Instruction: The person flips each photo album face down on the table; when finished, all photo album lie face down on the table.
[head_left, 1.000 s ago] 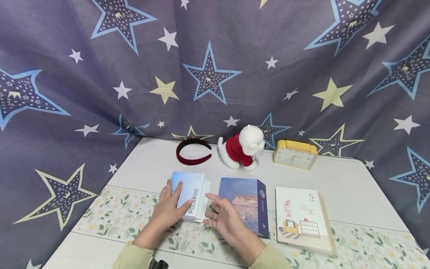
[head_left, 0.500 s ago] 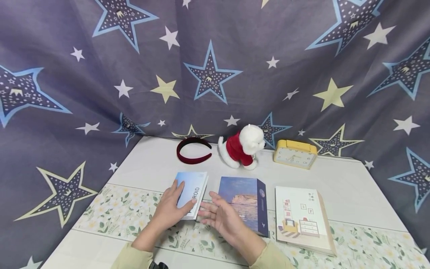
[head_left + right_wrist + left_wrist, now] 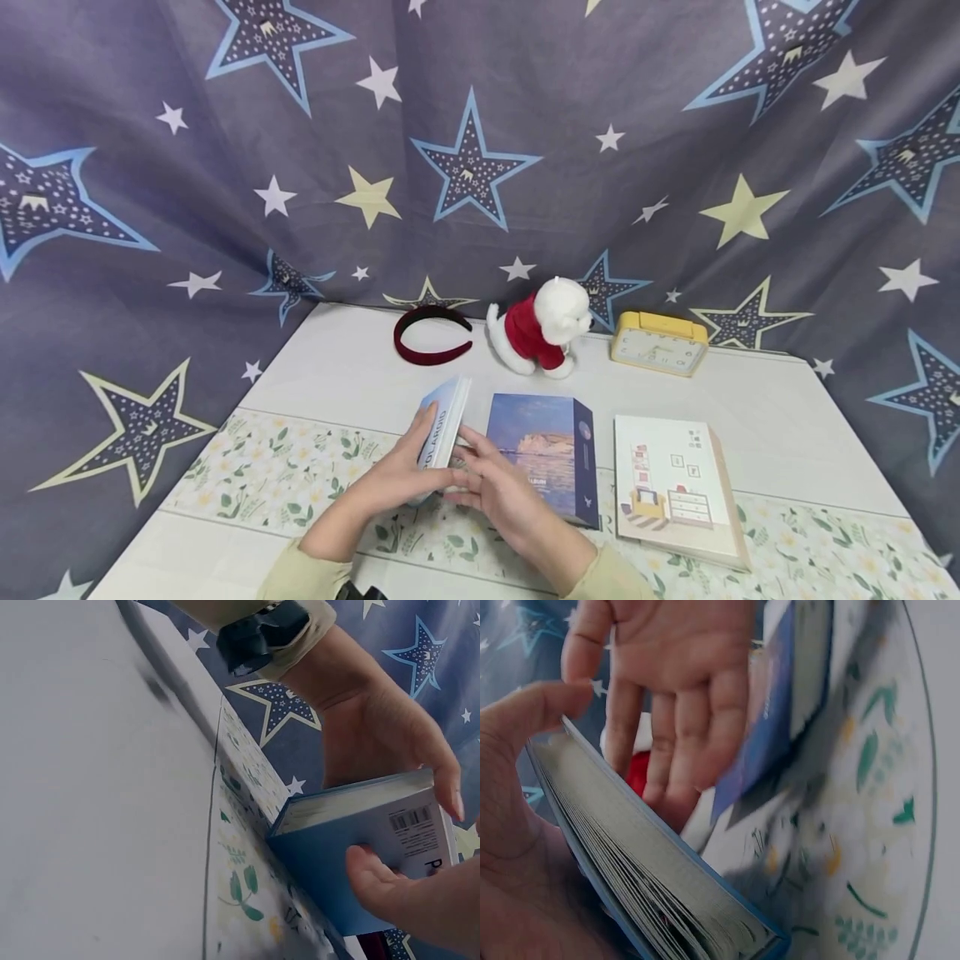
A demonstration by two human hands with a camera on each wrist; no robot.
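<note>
A blue book [image 3: 446, 421] lettered POLAROID stands tilted on its lower edge at the table's left middle. My left hand [image 3: 397, 478] grips it, palm along one cover and thumb across the near end. My right hand [image 3: 512, 493] is at its other side with fingers nearly straight. The right wrist view shows a right fingertip touching the book's barcode cover [image 3: 352, 855]. Page edges [image 3: 641, 840] face the left wrist camera, with small gaps between them. Just right of my right hand lies a dark blue album [image 3: 543, 450] with a cliff picture.
A white illustrated book [image 3: 667, 487] lies at the right. Along the back are a dark red headband [image 3: 420, 360], a white toy dog [image 3: 562, 310] in a red top and a yellow clock [image 3: 660, 343]. A starry curtain [image 3: 465, 250] hangs behind the table [image 3: 360, 350].
The blue book lay flat under my left hand with its cover partly lifted. Its cover closed, then it was tipped up toward the right. My left hand turned with it, and both hands drew together.
</note>
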